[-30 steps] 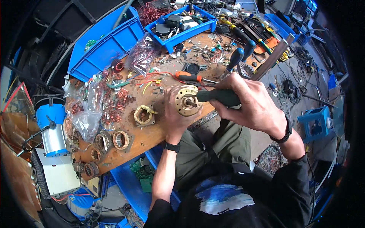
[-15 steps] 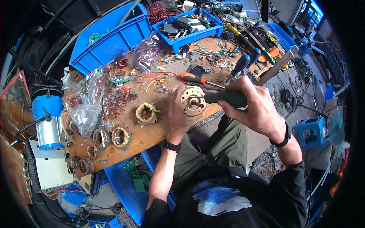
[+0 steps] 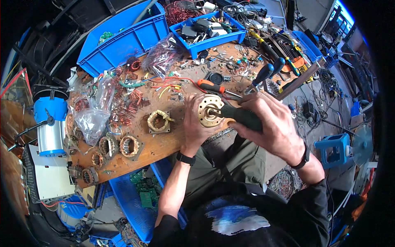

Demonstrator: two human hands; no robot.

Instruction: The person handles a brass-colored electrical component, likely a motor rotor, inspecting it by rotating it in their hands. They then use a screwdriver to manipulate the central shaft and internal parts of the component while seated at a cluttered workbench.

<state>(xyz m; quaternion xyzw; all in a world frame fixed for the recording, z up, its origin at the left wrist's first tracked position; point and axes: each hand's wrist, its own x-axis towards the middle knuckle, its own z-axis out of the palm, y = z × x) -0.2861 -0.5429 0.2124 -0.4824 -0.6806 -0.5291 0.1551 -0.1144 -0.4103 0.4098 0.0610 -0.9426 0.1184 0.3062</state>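
My left hand [image 3: 194,125] is wrapped round a round brass-coloured motor part [image 3: 209,108] with a ring of holes and a shaft in its centre. Held over the front edge of the bench, that part faces up and to the right. My right hand [image 3: 271,123] grips the thick dark green handle of a screwdriver [image 3: 243,118]. Its blade points left and meets the motor part near the central shaft; exactly where the tip rests I cannot tell. Just beyond my hands, an orange-and-black screwdriver [image 3: 211,86] lies on the bench.
Several stators with windings [image 3: 159,121] sit on the wooden bench [image 3: 164,142] to the left. Two blue-handled tools [image 3: 263,73] stand at the right. Behind are a big blue bin [image 3: 123,41] and a blue tray of parts [image 3: 218,41]. Below the bench, another blue bin [image 3: 127,206] holds green circuit boards.
The green screwdriver's handle has shifted down and left, and its blade has moved from the upper part of the face to beside the shaft. My left hand still holds the motor part.
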